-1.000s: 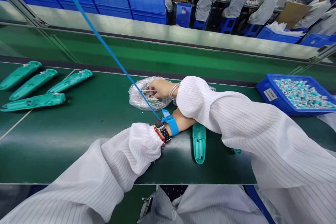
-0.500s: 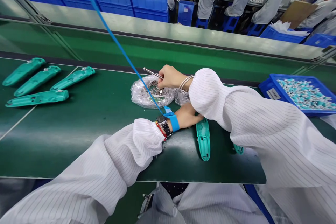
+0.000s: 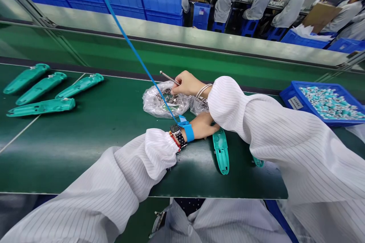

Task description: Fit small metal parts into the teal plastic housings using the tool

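Green work surface point(image 3: 114, 134): we see a pale line point(image 3: 19, 133) across its left.
Left end: our four teal casings point(image 3: 80, 87).
Middle: two clear bags point(image 3: 149, 102), another casing point(image 3: 221, 153), a mostly hidden teal piece point(image 3: 259, 162).
Right: our blue bin point(image 3: 286, 95).

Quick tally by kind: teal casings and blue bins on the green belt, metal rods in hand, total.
Teal casings: 6 (one mostly hidden by the right sleeve)
Blue bin: 1
Metal rod, in the right hand: 1
Total: 8

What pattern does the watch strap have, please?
The watch strap is black with white dots, clearest in the head view.
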The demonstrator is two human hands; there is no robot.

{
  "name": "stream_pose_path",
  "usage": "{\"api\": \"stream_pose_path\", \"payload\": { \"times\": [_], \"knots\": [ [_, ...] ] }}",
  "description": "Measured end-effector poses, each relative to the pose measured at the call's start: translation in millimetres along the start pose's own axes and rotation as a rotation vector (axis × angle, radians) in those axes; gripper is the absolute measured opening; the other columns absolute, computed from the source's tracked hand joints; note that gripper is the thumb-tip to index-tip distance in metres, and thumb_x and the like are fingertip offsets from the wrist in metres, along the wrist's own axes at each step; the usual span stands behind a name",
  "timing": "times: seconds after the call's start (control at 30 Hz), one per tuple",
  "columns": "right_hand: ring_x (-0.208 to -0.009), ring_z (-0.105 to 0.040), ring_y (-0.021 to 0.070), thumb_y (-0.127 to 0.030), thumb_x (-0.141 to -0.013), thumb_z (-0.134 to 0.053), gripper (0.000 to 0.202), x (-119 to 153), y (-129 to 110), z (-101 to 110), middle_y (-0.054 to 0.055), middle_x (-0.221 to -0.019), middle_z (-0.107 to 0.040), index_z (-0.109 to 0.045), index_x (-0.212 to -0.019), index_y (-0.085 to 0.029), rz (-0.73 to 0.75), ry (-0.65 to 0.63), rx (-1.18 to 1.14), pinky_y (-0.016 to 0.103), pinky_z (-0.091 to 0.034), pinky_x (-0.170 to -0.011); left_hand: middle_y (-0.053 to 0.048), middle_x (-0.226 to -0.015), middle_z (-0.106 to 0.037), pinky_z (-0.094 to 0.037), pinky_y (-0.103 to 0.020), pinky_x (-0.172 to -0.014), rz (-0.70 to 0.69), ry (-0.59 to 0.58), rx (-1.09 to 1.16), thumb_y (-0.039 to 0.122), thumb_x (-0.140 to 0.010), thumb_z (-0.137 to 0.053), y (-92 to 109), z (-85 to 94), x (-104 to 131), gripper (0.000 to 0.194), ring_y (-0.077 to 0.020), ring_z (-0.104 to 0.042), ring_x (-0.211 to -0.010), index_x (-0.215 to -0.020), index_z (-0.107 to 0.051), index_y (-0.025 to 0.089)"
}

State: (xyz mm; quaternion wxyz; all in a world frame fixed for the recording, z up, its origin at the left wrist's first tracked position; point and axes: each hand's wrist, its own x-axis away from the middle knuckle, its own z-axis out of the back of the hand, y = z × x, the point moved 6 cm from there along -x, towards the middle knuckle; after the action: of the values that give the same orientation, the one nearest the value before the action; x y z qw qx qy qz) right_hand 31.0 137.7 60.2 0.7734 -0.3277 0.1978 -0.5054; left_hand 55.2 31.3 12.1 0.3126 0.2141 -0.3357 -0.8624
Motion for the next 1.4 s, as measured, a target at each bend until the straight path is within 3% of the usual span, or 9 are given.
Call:
{"api": "stream_pose_path", "payload": {
  "times": [0.17,0.3,0.4,0.57,0.7,0.87,1.07,1.4],
  "knots": [
    [-0.049,-0.035,0.0055,-0.012,-0.074,-0.066,0.013,25.3,-3.9,18.0,-0.004,-0.054,-0.048,-0.058,-0.065,-0.012,-0.011,-0.04,-0.122,0.023,-0.028,-0.048,-0.008,-0.096,-0.069,-0.049,-0.033,-0.085,0.006,-0.065,-0.033,0.013,-0.078,-0.049,-4.6,-5.2,-3.7,0.027,-0.022,-0.063,-0.089,-0.1,-0.065,0.012],
    [-0.05,-0.044,0.0072,-0.014,-0.069,-0.071,0.01,80.2,-0.1,46.4,-0.002,-0.055,-0.056,-0.063,-0.063,-0.013,-0.005,-0.124,-0.095,0.023,-0.035,-0.05,-0.004,-0.084,-0.068,-0.049,-0.028,-0.076,0.026,-0.07,-0.03,0.014,-0.079,-0.048,-7.3,-6.1,-4.0,0.026,-0.0177,-0.062,-0.079,-0.098,-0.065,0.013],
    [-0.057,-0.053,0.0103,-0.023,-0.069,-0.074,0.011,127.4,12.1,55.2,0.001,-0.063,-0.065,-0.068,-0.065,-0.014,0.007,-0.221,-0.031,0.024,-0.041,-0.055,-0.002,-0.078,-0.066,-0.047,-0.024,-0.068,0.029,-0.059,0.007,0.018,-0.08,-0.049,-6.9,-4.7,-3.8,0.02,-0.0155,-0.06,-0.074,-0.092,-0.065,0.014],
    [-0.06,-0.057,0.0115,-0.033,-0.075,-0.071,0.019,190.3,41.9,44.2,0.001,-0.068,-0.068,-0.069,-0.072,-0.015,-0.1,-0.221,-0.017,0.023,-0.041,-0.054,0.003,-0.06,-0.059,-0.04,-0.02,-0.054,0.101,-0.098,0.084,0.017,-0.078,-0.048,-5.6,-3.8,-5.8,0.017,-0.0099,-0.052,-0.05,-0.086,-0.063,0.015],
    [-0.055,-0.051,0.0098,-0.026,-0.084,-0.065,0.016,219.7,51.2,26.7,0.001,-0.065,-0.065,-0.066,-0.073,-0.014,-0.115,-0.209,0.158,0.023,-0.036,-0.052,0.004,-0.057,-0.058,-0.038,-0.021,-0.051,0.141,-0.09,0.072,0.015,-0.076,-0.047,-6.0,-3.4,-7.4,0.02,-0.0075,-0.046,-0.038,-0.089,-0.063,0.014],
    [-0.065,-0.056,0.0104,-0.013,-0.09,-0.054,0.014,227.8,40.3,10.5,0.004,-0.077,-0.067,-0.066,-0.083,-0.012,0.064,-0.21,0.231,0.022,-0.039,-0.061,0.004,-0.058,-0.059,-0.038,-0.021,-0.05,0.13,-0.09,0.05,0.016,-0.075,-0.046,-6.2,-4.4,-8.2,0.022,-0.0077,-0.047,-0.037,-0.089,-0.063,0.014],
    [-0.066,-0.053,0.0117,-0.001,-0.083,-0.049,0.018,213.9,32.2,5.8,0.004,-0.075,-0.062,-0.06,-0.075,-0.012,-0.068,-0.356,0.49,0.023,-0.034,-0.062,0.004,-0.056,-0.058,-0.04,-0.022,-0.056,0.102,-0.072,-0.006,0.017,-0.074,-0.047,-4.6,-3.2,-10.4,0.022,-0.0096,-0.051,-0.044,-0.087,-0.065,0.014],
    [-0.082,-0.058,0.0174,-0.004,-0.09,-0.043,0.018,203.8,17.3,-2.9,0.01,-0.094,-0.064,-0.059,-0.086,-0.012,-0.152,-0.573,0.789,0.027,-0.039,-0.074,0.005,-0.05,-0.053,-0.042,-0.023,-0.056,0.101,-0.074,-0.018,0.018,-0.075,-0.046,-4.2,-4.3,-9.9,0.026,-0.0091,-0.047,-0.039,-0.092,-0.065,0.014]
  ]
}}
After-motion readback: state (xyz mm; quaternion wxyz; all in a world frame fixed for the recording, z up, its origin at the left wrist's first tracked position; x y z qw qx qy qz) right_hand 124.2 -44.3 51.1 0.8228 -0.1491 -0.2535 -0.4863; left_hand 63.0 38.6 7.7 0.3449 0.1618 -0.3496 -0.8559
